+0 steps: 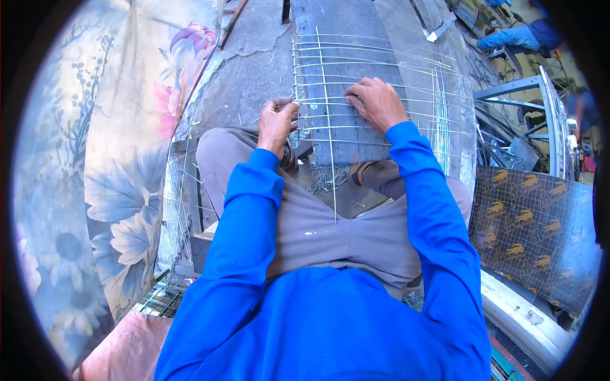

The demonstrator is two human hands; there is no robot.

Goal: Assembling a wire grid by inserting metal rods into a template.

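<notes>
An open lattice of thin pale rods (pixel 326 89) lies across a dark wooden board (pixel 356 152) in front of me. Several rods run sideways, crossed by one long upright rod that reaches down over my lap. At the lattice's left edge, my left hand (pixel 277 127) pinches the end of a crosswise rod between thumb and fingers. My right hand (pixel 379 105) is right of the long rod, its fingers bent and closed on a crosswise rod. The exact grip under those fingers is partly hidden. Whether the rods are wire or split cane cannot be told.
Loose thin rods (pixel 440 108) lie at the board's right. Short scraps (pixel 327 178) are heaped between my feet. A flowered cloth (pixel 127 190) hangs at left. On the right are a metal frame (pixel 551 120), a patterned dark panel (pixel 530 235) and another person's blue-clad limb (pixel 515 39).
</notes>
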